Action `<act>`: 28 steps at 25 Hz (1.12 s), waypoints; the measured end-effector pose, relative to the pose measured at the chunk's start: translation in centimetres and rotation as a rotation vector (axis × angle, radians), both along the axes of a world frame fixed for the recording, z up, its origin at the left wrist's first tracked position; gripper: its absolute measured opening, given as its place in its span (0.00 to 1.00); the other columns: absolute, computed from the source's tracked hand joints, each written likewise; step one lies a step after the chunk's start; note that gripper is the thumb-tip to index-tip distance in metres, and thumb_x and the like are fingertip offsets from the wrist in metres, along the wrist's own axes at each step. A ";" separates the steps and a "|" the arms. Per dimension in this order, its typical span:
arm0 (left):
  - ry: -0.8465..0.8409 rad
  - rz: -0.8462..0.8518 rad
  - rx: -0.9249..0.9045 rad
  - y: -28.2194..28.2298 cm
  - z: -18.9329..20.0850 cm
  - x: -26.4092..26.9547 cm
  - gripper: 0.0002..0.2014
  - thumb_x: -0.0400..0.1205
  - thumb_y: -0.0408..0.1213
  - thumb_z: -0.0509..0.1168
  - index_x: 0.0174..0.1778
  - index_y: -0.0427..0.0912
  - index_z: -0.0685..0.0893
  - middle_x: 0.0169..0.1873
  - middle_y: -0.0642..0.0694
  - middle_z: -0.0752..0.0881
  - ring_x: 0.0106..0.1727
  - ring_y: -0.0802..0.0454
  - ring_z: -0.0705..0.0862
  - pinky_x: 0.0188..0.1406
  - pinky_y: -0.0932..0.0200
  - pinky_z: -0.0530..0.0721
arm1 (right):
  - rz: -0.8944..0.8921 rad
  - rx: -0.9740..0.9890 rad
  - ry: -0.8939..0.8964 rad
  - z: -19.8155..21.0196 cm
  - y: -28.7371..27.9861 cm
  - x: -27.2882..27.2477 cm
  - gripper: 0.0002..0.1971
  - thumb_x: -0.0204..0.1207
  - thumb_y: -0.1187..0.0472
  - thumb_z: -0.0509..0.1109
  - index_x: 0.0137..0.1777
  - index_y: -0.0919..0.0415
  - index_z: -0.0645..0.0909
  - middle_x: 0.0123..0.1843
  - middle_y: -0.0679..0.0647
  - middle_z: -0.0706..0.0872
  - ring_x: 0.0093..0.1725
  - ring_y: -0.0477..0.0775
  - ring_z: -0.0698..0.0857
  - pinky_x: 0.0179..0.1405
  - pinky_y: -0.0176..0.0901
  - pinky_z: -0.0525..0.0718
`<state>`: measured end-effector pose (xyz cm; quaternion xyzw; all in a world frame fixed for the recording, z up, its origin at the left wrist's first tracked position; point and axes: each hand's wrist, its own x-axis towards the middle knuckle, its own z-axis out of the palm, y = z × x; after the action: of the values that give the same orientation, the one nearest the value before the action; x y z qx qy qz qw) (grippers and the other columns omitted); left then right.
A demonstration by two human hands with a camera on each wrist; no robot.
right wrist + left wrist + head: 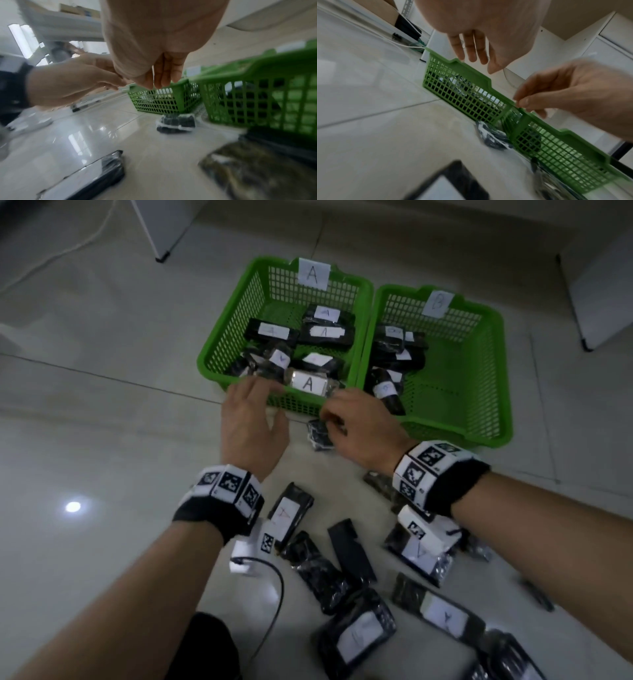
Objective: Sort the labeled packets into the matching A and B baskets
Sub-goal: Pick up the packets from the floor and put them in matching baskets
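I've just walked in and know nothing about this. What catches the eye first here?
Two bright green baskets side by side on the pale floor: basket A on the left and basket B on the right, each holding black packets with white labels. Just before them hover the left hand and right hand, both empty, above a small black packet on the floor. More loose packets lie scattered nearer the person.

Head cam looked steeply down on the A basket (239, 337); both wrist cams sat low, close, facing its near wall (467, 100) (159, 100).
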<state>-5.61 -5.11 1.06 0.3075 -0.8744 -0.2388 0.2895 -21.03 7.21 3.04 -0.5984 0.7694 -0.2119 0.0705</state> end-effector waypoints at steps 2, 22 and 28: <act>-0.055 0.056 0.134 3.0 -0.4 1.6 0.10 0.75 0.34 0.68 0.51 0.45 0.84 0.52 0.48 0.82 0.53 0.45 0.82 0.49 0.55 0.77 | -0.039 0.039 -0.034 -1.7 1.5 1.8 0.07 0.75 0.70 0.69 0.49 0.66 0.86 0.48 0.61 0.86 0.51 0.63 0.82 0.48 0.56 0.82; 0.445 0.170 1.447 4.4 -3.2 3.1 0.19 0.88 0.39 0.54 0.64 0.28 0.82 0.53 0.28 0.88 0.43 0.37 0.89 0.35 0.48 0.89 | -0.155 0.366 0.175 -5.7 0.7 2.3 0.30 0.74 0.66 0.75 0.77 0.60 0.72 0.73 0.61 0.77 0.74 0.65 0.73 0.67 0.59 0.75; 0.600 0.107 1.442 4.0 -3.4 2.9 0.18 0.93 0.44 0.48 0.68 0.39 0.77 0.54 0.36 0.89 0.42 0.41 0.90 0.40 0.46 0.89 | -0.488 -0.014 -0.534 -5.3 0.6 2.0 0.12 0.88 0.61 0.62 0.51 0.67 0.84 0.44 0.61 0.85 0.44 0.61 0.85 0.43 0.60 0.83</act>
<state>-2.74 -1.11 -2.29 0.3839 -0.3719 -0.8063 0.2534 -19.02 7.85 -2.25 -0.3211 0.8427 -0.3767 0.2119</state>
